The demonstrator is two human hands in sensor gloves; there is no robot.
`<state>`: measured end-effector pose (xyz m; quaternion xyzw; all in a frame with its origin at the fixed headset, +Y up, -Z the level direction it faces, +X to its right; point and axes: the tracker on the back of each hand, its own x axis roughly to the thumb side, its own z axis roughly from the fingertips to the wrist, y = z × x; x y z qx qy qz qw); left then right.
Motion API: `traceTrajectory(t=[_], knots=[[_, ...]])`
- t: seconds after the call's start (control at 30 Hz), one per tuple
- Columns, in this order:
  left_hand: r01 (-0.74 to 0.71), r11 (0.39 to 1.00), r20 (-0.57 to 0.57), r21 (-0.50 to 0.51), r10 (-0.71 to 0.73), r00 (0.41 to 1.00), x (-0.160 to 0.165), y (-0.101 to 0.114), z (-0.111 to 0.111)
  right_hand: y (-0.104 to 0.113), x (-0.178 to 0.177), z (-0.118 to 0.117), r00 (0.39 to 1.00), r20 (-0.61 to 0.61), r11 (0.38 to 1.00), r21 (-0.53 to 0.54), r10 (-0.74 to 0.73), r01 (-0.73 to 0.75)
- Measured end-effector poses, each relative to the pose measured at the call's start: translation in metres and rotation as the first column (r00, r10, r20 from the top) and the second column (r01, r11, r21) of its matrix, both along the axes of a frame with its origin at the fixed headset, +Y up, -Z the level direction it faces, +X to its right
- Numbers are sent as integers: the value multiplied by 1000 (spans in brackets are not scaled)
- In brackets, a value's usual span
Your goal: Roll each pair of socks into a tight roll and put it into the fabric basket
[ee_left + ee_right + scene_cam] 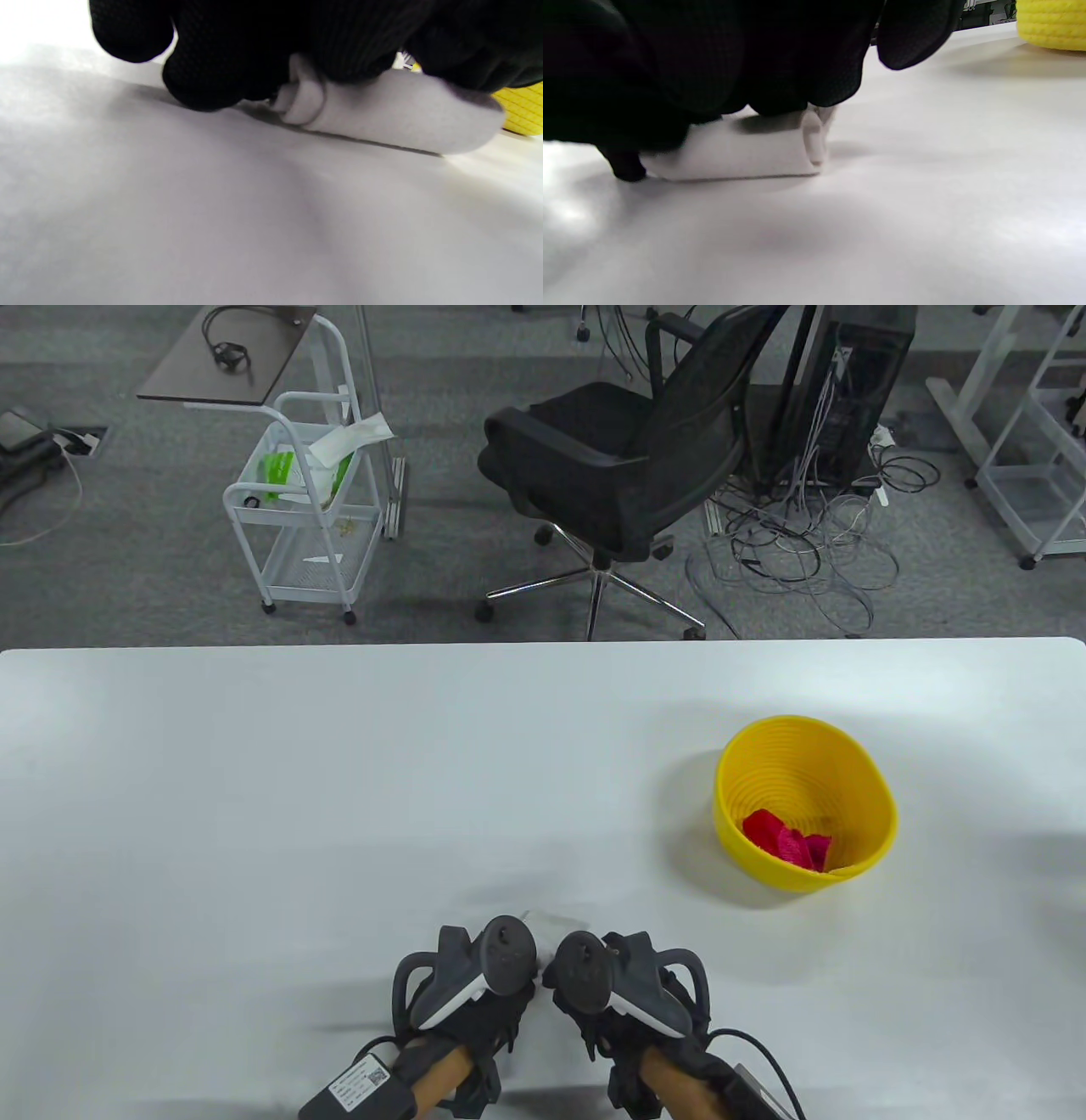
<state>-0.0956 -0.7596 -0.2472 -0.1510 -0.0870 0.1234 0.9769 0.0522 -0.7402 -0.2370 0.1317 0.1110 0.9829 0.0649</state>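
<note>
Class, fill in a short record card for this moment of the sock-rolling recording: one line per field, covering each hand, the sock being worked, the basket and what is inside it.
Left hand: fingers curled over the white sock roll, pressing it on the table
Right hand: fingers curled over the same roll, beside the left hand
White sock roll: lying on the table, partly rolled, spiral end visible in the right wrist view
Basket: yellow, on the table to the right of and beyond the hands
Basket contents: red-pink sock roll
</note>
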Motion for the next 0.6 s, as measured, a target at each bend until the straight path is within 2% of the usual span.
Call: traceTrajectory(t=[0.23, 0.33, 0.47, 0.6], knots=[[0, 1000, -2, 24, 0, 1000, 0, -1, 0, -8, 5, -5, 999, 35, 997, -77, -3, 6], [-14, 1000, -11, 26, 14, 1000, -2, 3, 0, -10, 6, -5, 999, 42, 997, -80, 3, 0], [-28, 996, -39, 83, 31, 999, -5, 14, 2, -12, 7, -7, 998, 54, 996, -86, 13, -8], [-33, 997, -30, 72, 35, 999, -6, 16, 4, -14, 7, -7, 998, 62, 996, -87, 25, -20]])
